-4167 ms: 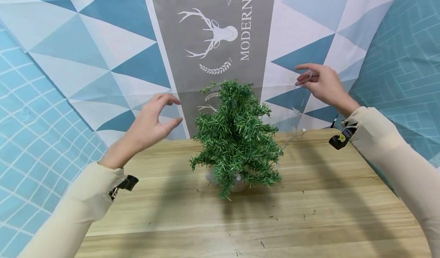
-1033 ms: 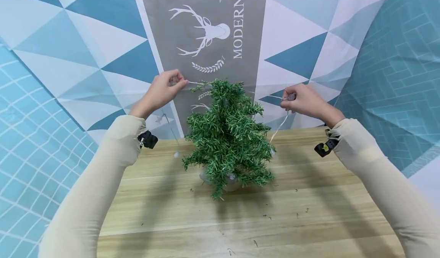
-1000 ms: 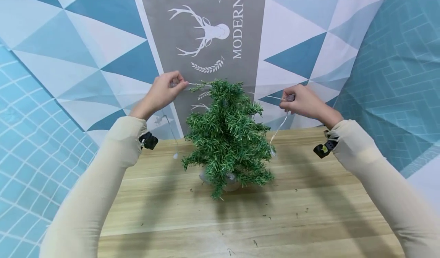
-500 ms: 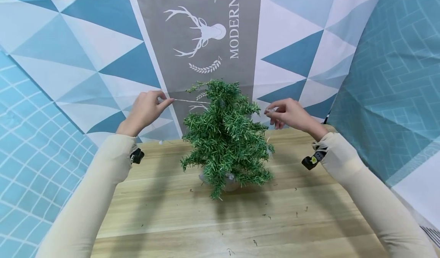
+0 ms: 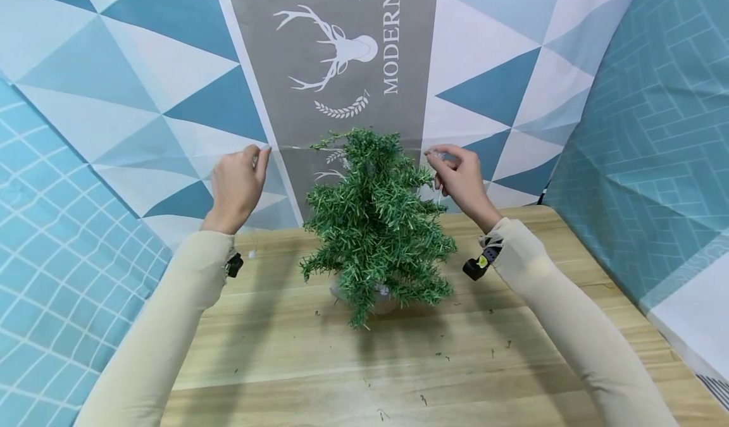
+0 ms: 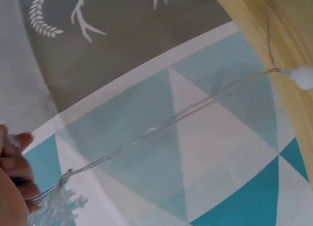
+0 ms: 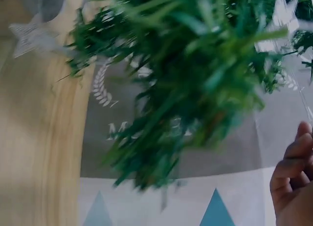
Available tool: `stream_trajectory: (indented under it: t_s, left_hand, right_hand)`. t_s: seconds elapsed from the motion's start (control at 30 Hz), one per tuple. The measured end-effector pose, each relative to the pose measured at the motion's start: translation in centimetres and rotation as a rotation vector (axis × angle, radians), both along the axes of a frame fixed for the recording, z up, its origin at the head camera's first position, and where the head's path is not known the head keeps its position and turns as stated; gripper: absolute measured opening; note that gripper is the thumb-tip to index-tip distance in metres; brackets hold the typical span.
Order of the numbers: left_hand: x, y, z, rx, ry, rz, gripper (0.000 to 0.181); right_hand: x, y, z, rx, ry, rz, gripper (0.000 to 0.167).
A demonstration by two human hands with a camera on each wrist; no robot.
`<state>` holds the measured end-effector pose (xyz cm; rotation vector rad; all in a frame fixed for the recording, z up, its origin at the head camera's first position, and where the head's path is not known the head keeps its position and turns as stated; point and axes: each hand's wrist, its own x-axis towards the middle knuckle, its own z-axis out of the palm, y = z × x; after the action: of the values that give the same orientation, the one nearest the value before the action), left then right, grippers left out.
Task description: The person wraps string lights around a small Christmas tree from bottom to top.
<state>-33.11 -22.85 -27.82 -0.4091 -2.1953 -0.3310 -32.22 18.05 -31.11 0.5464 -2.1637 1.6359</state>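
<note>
A green artificial tree [image 5: 378,231] stands upright on the table. Left of its top, my left hand [image 5: 233,183] pinches a thin light string, which runs toward the tree. In the left wrist view the wire [image 6: 146,134] trails from that hand [image 6: 13,179], with a clear snowflake [image 6: 56,206] near the fingers and a white ball [image 6: 303,77] farther along. My right hand [image 5: 460,177], right of the treetop, pinches another part of the string. The right wrist view shows the tree [image 7: 190,74] blurred and close, a clear star [image 7: 32,36] beside it, and the right hand [image 7: 295,182] at the edge.
The wooden table [image 5: 273,364] has small green needle scraps scattered on it. Behind it hangs a patterned cloth [image 5: 484,47] with a deer design; blue tiled-pattern cloths stand at the left and right sides.
Since half a second ago, my left hand has turned more upright and risen slightly. My right hand has risen and moved left, closer to the treetop. Earlier, both hands were farther apart.
</note>
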Motion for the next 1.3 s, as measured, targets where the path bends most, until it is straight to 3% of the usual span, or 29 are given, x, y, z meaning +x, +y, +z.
stream_trajectory:
  t_s: [0.07, 0.13, 0.2, 0.3, 0.37, 0.47, 0.57, 0.67, 0.8, 0.93, 1.07, 1.2, 1.3]
  left_hand:
    - [-0.2, 0.2, 0.2, 0.028, 0.030, 0.015, 0.041]
    - [-0.5, 0.2, 0.3, 0.031, -0.005, 0.039, 0.043]
    - [-0.6, 0.1, 0.0, 0.004, -0.085, 0.066, 0.045]
    - [-0.4, -0.3, -1.3, -0.055, -0.239, 0.084, 0.050]
    - [0.1, -0.7, -2.2, -0.080, -0.341, 0.079, 0.052]
    - [1.1, -1.6, -3.4, -0.085, -0.469, 0.076, 0.053]
    - [2.3, -2.5, -4.3, -0.057, -0.551, 0.083, 0.054]
    - [3.8, -3.4, -5.0, -0.034, -0.563, 0.091, 0.055]
    - [6.0, -4.6, -5.8, -0.005, -0.546, 0.083, 0.052]
    - [8.2, -5.4, -6.3, 0.048, -0.549, 0.066, 0.050]
    - [10.4, -5.6, -6.3, 0.110, -0.565, 0.066, 0.047]
    - [12.6, -5.1, -6.1, 0.142, -0.549, 0.079, 0.046]
    - [14.1, -4.5, -5.7, 0.148, -0.524, 0.084, 0.046]
  right_hand:
    - [-0.3, -0.4, 0.3, 0.007, 0.025, -0.041, 0.032]
    - [-0.5, -0.8, 0.4, 0.057, -0.017, -0.075, 0.032]
    - [-0.8, -1.1, 0.4, 0.162, -0.109, -0.102, 0.028]
    - [-1.3, -1.3, -0.2, 0.348, -0.268, -0.085, 0.028]
    - [-1.4, -1.2, -0.8, 0.428, -0.348, -0.012, 0.024]
    - [-0.9, -0.5, -1.3, 0.455, -0.438, 0.145, 0.021]
    - [0.0, 0.5, -1.2, 0.455, -0.477, 0.282, 0.040]
    - [1.0, 1.3, -0.9, 0.502, -0.475, 0.339, 0.052]
    - [1.8, 1.6, -0.9, 0.530, -0.479, 0.347, 0.056]
    - [2.6, 1.8, -1.0, 0.494, -0.456, 0.317, 0.056]
    - [3.9, 2.0, -1.3, 0.431, -0.390, 0.220, 0.045]
    - [5.8, 2.4, -2.1, 0.365, -0.263, 0.063, 0.030]
    - [7.5, 2.5, -2.8, 0.256, -0.186, -0.022, 0.024]
